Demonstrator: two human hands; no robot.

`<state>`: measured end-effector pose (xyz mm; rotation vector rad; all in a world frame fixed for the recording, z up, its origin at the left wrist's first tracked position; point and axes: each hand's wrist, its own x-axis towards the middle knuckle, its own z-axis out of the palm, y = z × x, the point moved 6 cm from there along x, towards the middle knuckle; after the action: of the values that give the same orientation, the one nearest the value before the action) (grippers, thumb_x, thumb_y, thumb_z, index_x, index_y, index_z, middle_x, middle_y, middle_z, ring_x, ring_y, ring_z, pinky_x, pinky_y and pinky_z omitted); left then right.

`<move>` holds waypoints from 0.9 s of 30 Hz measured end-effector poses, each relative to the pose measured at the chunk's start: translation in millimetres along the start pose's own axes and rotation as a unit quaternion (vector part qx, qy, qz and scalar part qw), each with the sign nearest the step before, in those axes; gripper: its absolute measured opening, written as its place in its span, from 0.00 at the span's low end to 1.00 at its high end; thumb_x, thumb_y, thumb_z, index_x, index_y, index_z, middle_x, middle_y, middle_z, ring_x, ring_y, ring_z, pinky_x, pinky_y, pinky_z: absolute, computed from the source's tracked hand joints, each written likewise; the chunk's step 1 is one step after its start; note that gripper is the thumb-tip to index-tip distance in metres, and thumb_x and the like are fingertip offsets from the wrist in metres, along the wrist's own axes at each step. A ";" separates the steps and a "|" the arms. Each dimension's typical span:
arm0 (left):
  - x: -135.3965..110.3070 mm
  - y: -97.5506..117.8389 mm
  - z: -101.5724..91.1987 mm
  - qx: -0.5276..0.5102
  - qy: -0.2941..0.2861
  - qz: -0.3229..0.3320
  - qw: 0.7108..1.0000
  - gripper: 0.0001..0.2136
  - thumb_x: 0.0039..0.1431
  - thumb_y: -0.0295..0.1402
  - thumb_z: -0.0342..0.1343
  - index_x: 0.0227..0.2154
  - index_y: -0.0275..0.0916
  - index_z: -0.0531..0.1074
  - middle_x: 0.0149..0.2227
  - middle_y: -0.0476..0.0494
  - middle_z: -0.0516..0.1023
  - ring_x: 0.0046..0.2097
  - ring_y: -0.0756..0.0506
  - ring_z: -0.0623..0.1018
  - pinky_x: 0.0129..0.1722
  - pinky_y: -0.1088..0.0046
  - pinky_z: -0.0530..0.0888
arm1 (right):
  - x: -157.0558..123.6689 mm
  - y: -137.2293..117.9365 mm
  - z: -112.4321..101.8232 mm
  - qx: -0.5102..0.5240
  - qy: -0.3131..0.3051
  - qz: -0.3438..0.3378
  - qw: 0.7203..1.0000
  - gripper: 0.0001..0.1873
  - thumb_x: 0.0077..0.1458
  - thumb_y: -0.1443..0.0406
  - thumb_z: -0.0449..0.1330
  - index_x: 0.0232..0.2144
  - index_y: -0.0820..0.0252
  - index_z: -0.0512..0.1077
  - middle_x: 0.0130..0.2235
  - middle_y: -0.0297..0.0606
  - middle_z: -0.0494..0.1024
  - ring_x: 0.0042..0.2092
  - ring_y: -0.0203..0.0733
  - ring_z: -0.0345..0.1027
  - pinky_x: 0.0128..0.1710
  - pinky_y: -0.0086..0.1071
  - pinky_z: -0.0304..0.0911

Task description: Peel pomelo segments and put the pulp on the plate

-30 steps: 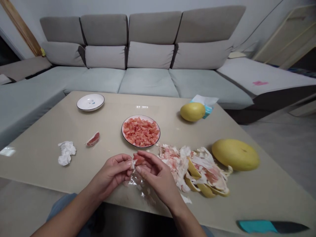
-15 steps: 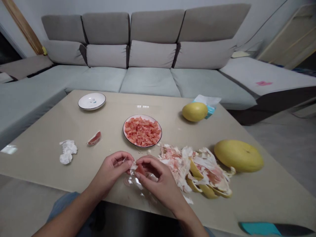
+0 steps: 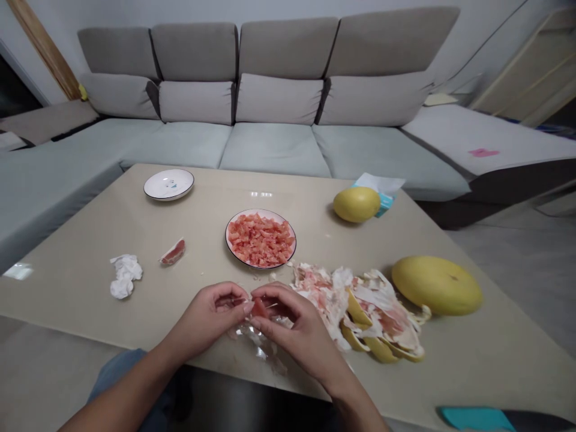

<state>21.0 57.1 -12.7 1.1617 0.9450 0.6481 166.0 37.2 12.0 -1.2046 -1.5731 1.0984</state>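
One pink pulp piece [image 3: 259, 309] is being pinched at the frame's lower centre by the left hand [image 3: 207, 318] and the right hand [image 3: 300, 331]; light, soft, slick and easily torn, it's being judged, its edges being favoured for gentle holding.

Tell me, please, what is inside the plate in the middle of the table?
The plate holds a heap of red fruit pieces. They cover nearly all of its base, so any pattern underneath cannot be seen.
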 end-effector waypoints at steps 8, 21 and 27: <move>-3.7 6.1 2.0 0.036 0.022 -0.005 0.999 0.10 0.55 0.38 0.60 0.28 0.35 0.71 0.25 0.50 0.72 0.29 0.50 0.71 0.30 0.76 0.67 | -1.1 -1.5 3.1 -0.032 0.017 -0.019 0.999 0.10 0.51 0.70 0.63 0.38 0.57 0.76 0.37 0.36 0.78 0.37 0.38 0.71 0.34 0.27 0.67; -4.2 -4.4 5.6 -0.018 -0.064 -0.101 0.993 0.11 0.51 0.37 0.62 0.27 0.34 0.72 0.21 0.52 0.70 0.23 0.54 0.66 0.24 0.78 0.61 | -4.1 -8.3 3.8 -0.138 -0.006 -0.097 0.986 0.11 0.46 0.75 0.60 0.33 0.58 0.74 0.29 0.33 0.73 0.31 0.37 0.67 0.31 0.29 0.62; -3.5 1.4 -3.3 -0.005 -0.025 -0.078 0.997 0.09 0.51 0.36 0.62 0.27 0.36 0.70 0.21 0.52 0.71 0.23 0.53 0.67 0.25 0.78 0.63 | -0.7 3.7 -13.1 -0.113 0.016 -0.030 0.993 0.09 0.51 0.71 0.59 0.35 0.57 0.76 0.35 0.38 0.78 0.37 0.40 0.72 0.36 0.32 0.67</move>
<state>16.5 56.1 -10.7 1.0793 0.9784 0.4963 179.5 38.9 11.6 -1.3082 -1.7319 0.8751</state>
